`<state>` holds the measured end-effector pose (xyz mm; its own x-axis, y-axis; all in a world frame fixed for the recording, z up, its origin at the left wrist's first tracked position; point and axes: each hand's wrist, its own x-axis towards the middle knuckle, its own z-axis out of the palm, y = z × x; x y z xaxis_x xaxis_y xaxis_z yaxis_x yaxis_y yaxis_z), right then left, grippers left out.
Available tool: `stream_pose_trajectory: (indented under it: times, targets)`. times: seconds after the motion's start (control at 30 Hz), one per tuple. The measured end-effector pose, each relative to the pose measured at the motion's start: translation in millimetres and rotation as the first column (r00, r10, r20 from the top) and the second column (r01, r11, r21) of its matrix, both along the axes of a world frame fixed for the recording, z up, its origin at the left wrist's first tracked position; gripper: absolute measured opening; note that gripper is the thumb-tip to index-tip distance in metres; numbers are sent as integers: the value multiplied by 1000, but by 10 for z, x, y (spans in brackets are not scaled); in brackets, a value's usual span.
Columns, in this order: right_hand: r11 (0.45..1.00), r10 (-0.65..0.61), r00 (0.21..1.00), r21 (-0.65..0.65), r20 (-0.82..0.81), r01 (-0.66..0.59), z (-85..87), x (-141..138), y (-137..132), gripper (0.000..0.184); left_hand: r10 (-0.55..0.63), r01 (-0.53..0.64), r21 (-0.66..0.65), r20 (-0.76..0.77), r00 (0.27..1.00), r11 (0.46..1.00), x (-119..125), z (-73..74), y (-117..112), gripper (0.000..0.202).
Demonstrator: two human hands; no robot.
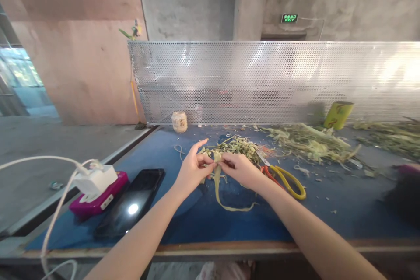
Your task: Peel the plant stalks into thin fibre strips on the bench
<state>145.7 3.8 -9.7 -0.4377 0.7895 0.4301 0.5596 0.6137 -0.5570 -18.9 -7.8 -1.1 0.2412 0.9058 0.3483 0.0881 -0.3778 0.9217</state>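
The left hand [194,165] and right hand [242,167] both pinch 1 strip [217,183] mid-table, its tail trailing right. Work seems partway: that tail is free, with loose stalks [308,141] lying untouched at far right.

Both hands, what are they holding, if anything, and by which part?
A pale leafy strip, pinched near its upper end by the left hand and the right hand.

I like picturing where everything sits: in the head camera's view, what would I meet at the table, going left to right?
Magenta plastic power strip → black rectangular phone → bare left hand → bare right hand, both pinching a pale flat plant strip → metal scissors with a yellow looped handle → yellow-green cylinder.
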Motion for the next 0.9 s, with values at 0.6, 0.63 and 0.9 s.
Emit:
stream_pose_trajectory:
  times: [0.6,0.63,0.9]
  targets:
    - [999,-32,987,22,-159,36,-25,-7,45,19,66,-63,64,-47,997,996,49,-54,6,59]
    - [999,-40,989,29,-145,45,-27,-5,46,20,53,-50,62,-55,997,997,53,-51,2,58]
    - [999,-22,996,24,-84,24,-50,-38,30,26,63,-65,32,39,997,997,81,-13,-36,71]
